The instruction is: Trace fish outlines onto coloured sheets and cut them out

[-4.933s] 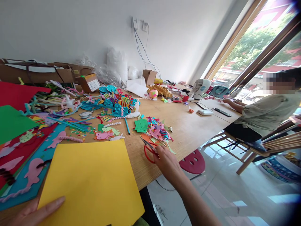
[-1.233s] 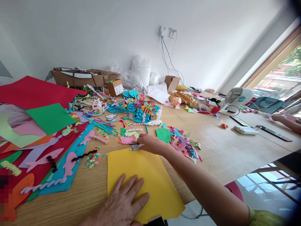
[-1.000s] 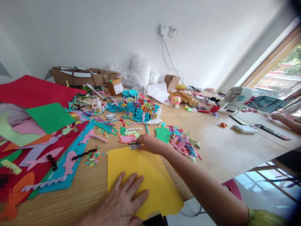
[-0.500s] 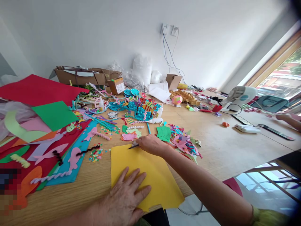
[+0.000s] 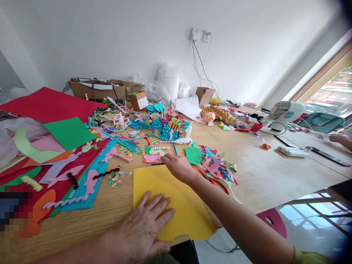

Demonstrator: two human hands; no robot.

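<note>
A yellow paper sheet (image 5: 170,198) lies at the near edge of the wooden table (image 5: 261,172). My left hand (image 5: 145,225) rests flat on the sheet's near left part, fingers spread. My right hand (image 5: 178,167) sits at the sheet's far edge with its fingers curled in a pinch. A thin grey paper cut-out (image 5: 157,164) sticks out of that pinch to the left, seen edge-on. A pink paper fish (image 5: 152,158) lies just beyond it.
A pile of coloured paper scraps (image 5: 217,168) lies right of my right hand. Red (image 5: 49,106) and green (image 5: 70,132) sheets and a blue felt piece with pink fish (image 5: 82,183) cover the left. Boxes (image 5: 93,88) line the wall. Another person's hand (image 5: 341,139) is far right.
My right hand left the red scissors at the right and pinched the grey cut-out at the sheet's far edge; the cut-out has since turned edge-on. My left hand stays flat on the sheet.
</note>
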